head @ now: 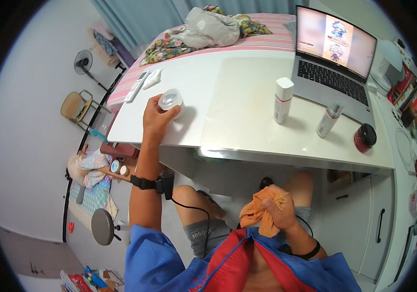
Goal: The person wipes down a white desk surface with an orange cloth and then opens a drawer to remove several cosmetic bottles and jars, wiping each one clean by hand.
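My left hand (159,118) grips a small clear plastic jar (171,100) with a translucent lid, at the left part of the white desk (208,84). Bunched in my right hand (280,211), over my lap, is an orange cloth (255,210) with loose threads. On the desk's right half stand a white bottle with a red band (283,104), a smaller pump bottle (328,120) with a clear cap, and a dark red jar (365,138) with a black lid. A white remote control (137,87) and a white packet (152,79) lie beyond my left hand.
An open laptop (334,80) stands at the back right. Beyond the desk is a bed with a striped sheet (270,43) and a crumpled quilt (208,29). A person (84,168) lies on a floor mat at the left, near a round stool (102,226). Cabinets (354,215) are at the right.
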`<state>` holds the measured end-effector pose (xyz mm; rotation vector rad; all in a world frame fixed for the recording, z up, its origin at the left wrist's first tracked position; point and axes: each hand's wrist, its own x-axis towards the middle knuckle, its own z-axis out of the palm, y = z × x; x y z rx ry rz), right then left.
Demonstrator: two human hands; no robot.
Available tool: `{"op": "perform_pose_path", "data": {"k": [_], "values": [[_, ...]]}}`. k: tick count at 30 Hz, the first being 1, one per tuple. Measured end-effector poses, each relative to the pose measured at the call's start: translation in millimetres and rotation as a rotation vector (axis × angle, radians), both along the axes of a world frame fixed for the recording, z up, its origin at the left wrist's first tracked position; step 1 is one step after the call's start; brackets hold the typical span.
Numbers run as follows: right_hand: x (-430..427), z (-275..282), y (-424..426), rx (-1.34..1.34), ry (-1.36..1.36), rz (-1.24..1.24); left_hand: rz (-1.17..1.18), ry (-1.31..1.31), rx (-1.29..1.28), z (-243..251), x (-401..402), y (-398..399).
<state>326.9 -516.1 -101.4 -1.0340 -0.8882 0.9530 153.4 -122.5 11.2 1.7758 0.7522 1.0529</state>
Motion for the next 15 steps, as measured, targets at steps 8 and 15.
{"op": "perform_pose_path", "data": {"k": [8, 15], "values": [[10.0, -5.0, -17.0, -0.043, 0.014, -0.081, 0.015, 0.066, 0.018, -8.1, 15.8, 8.0], [9.4, -4.4, -18.1, -0.013, 0.072, -0.036, 0.285, 0.435, 0.423, -0.8, 0.9, -17.9]]}}
